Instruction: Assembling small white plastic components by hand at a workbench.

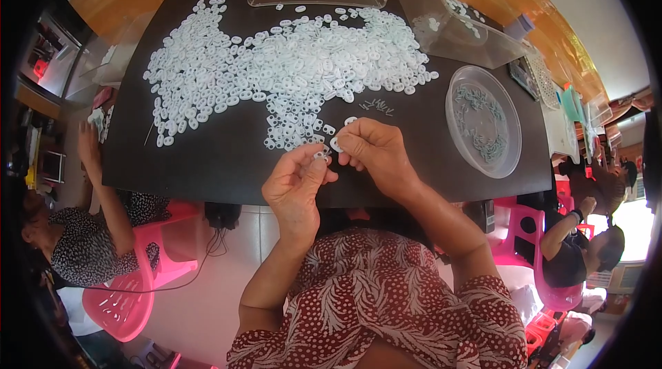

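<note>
Table (221,165), dark, heaped with white pieces (310,55), hands (293,193) pinching small white pieces, pink chairs (117,307), pale floor (200,300).

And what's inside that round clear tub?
The round clear tub holds many thin grey-green pieces, lying in a loose ring. Any underneath the top ones are covered, so I can't see those.

The tabletop (431,134) leaves room between right hand (374,148) and round tray (483,119), but white pieces (296,58) block ahead.
</note>
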Demonstrator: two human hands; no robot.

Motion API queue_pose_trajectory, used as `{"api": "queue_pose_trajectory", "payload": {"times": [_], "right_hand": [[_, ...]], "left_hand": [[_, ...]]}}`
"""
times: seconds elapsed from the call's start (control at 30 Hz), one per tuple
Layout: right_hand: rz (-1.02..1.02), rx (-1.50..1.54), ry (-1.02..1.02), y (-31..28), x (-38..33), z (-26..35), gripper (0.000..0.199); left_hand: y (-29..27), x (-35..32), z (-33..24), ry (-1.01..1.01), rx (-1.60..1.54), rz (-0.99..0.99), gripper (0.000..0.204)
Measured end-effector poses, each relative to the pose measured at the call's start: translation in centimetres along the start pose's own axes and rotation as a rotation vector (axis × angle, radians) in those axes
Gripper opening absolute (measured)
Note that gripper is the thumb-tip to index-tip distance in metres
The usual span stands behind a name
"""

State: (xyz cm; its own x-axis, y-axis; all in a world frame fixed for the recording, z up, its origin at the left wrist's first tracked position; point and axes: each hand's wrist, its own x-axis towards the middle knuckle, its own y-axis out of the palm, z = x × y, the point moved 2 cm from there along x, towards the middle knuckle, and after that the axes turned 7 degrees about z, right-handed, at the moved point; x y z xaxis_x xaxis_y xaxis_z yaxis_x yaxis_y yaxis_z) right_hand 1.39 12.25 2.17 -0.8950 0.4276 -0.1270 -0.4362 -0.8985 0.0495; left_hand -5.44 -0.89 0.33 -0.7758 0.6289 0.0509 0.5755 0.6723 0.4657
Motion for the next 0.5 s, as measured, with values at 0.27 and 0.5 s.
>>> {"api": "queue_pose_trajectory", "payload": {"times": [0.27, 0.5], "right_hand": [[0.049, 0.042, -0.031, -0.16, -0.25, -0.13, 0.014], [0.026, 0.041, 0.016, 0.03, -0.33, 0.02, 0.014]], "left_hand": [[0.02, -0.31, 0.15, -0.007, 0.043, 0.013, 0.017], [-0.2, -0.54, 0.04, -0.025, 0.039, 0.026, 0.017]]}}
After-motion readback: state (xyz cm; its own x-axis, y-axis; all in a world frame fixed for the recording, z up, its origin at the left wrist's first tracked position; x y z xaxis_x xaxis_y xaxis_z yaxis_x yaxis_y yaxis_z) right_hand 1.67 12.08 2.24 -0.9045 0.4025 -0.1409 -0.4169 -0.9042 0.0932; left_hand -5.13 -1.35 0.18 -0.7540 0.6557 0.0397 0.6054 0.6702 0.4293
